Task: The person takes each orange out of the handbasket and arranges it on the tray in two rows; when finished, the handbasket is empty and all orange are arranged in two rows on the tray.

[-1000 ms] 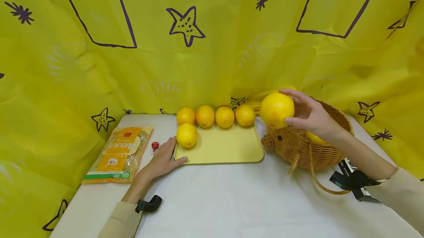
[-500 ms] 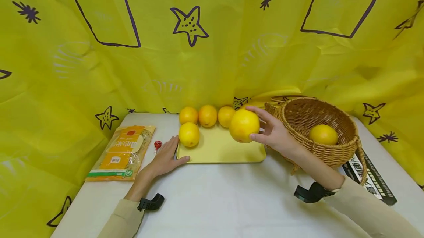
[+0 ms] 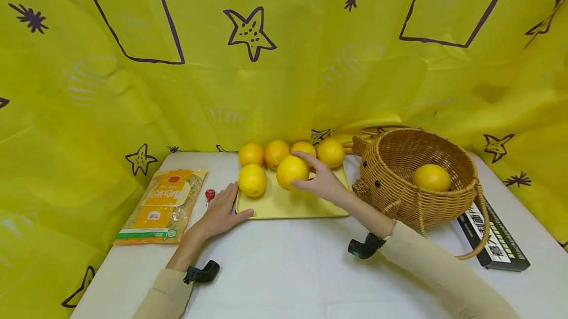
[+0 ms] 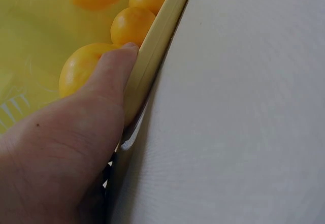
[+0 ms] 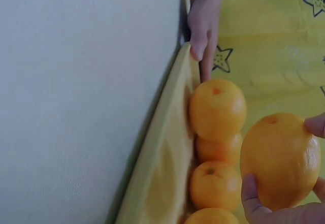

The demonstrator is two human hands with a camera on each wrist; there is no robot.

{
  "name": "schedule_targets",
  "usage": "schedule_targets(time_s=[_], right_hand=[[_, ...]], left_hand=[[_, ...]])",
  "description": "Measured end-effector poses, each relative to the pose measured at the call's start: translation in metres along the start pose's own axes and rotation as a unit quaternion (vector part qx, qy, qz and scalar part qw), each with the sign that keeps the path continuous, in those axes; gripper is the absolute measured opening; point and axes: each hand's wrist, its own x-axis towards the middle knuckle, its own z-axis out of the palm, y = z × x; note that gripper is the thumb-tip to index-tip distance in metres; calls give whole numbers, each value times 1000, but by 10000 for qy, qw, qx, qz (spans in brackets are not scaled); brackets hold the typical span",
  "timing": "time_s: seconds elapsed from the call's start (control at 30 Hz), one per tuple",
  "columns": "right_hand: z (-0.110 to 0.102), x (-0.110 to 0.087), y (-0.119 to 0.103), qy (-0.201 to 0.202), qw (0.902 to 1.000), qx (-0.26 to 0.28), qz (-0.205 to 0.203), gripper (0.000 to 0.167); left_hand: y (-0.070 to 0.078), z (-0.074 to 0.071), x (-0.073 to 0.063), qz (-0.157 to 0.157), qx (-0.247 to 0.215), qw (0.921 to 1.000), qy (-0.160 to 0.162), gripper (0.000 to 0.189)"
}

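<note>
My right hand [image 3: 326, 184] pinches an orange [image 3: 291, 172] between thumb and fingers, over the yellow tray [image 3: 284, 207]. In the right wrist view this orange [image 5: 279, 158] is seen close up, thumb and fingertips at its sides. Another orange [image 3: 252, 180] sits at the tray's left side. Behind it a row of several oranges [image 3: 277, 154] lines the back edge; the held one partly covers the row in the head view. My left hand [image 3: 222, 212] rests at the tray's front left corner with straight fingers, its thumb [image 4: 114, 66] along the rim.
At the right stands a wicker animal-shaped basket [image 3: 410, 210] with one orange [image 3: 432, 178] inside. A black box [image 3: 497, 240] lies beside it, under the handle. On the left are a packaged food bag [image 3: 161, 205] and a red lollipop [image 3: 210, 194]. A yellow patterned cloth [image 3: 293, 87] hangs behind.
My right hand has carried the orange leftward and down, from above the basket to over the tray, next to the front-left orange. The left hand has stayed at the tray's corner.
</note>
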Motion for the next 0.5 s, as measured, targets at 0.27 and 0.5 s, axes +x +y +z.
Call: schedule_targets(time_s=[0.27, 0.5], right_hand=[[15, 21, 23, -305, 9923, -1004, -652, 68], [17, 34, 33, -945, 9912, -740, -550, 70]], left_hand=[[-2, 2, -1, 51, 27, 10000, 52, 100], [-2, 1, 0, 93, 28, 9999, 122, 100]])
